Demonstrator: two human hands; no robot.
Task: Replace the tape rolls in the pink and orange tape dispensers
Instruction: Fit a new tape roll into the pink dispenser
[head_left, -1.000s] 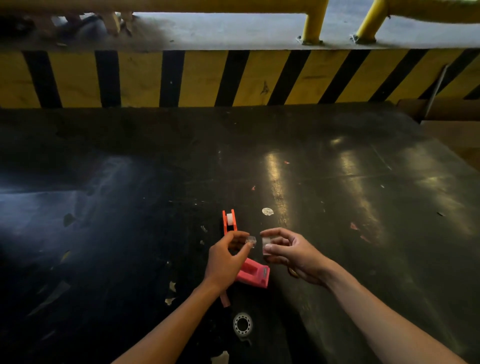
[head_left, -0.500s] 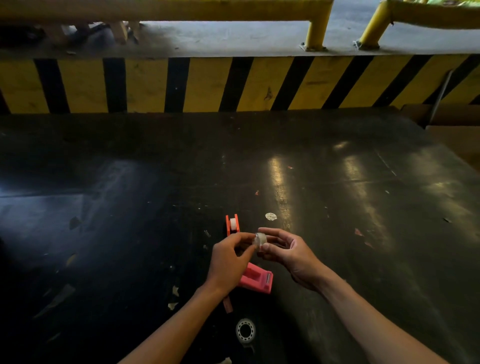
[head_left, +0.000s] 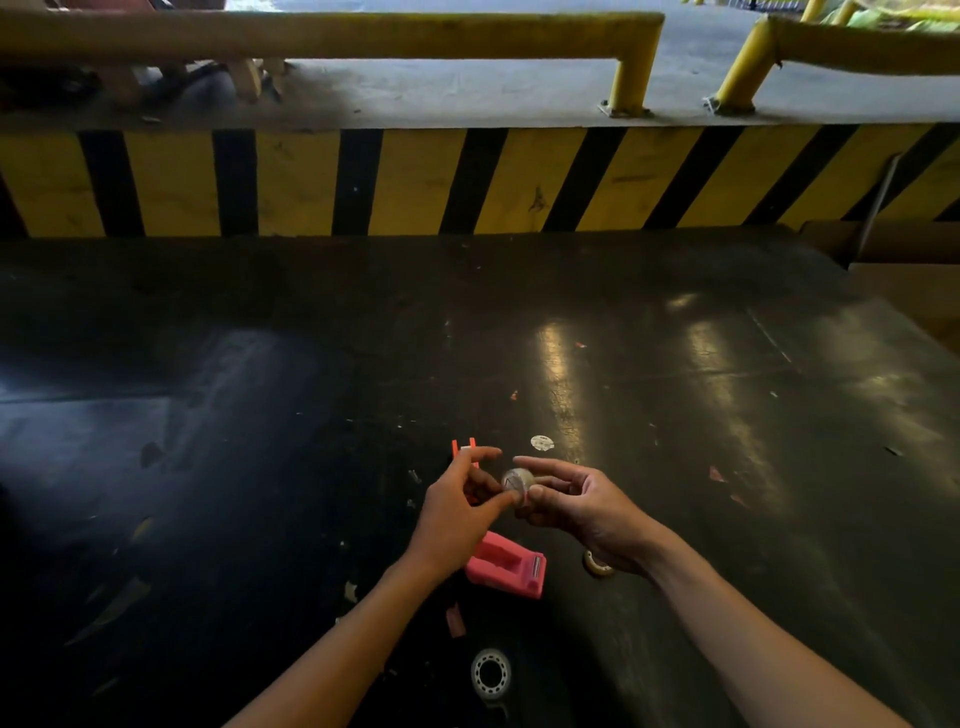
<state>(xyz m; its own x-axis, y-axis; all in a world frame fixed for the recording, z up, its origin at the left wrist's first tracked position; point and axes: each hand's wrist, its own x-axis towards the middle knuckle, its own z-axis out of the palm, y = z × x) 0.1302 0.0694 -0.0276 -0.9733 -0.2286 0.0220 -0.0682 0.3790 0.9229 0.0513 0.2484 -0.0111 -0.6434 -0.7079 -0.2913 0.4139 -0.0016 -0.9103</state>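
- Both hands, left (head_left: 452, 519) and right (head_left: 576, 501), pinching small tape roll (head_left: 516, 480) above tabletop (head_left: 675, 415).
- Pink dispenser (head_left: 511, 566) lying below, orange dispenser (head_left: 462, 448) partly hidden behind left hand.

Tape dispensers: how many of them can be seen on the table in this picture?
2. The pink dispenser lies on the table just below the hands. The orange dispenser stands behind the left hand, mostly hidden by it. More could be hidden in the dark areas.
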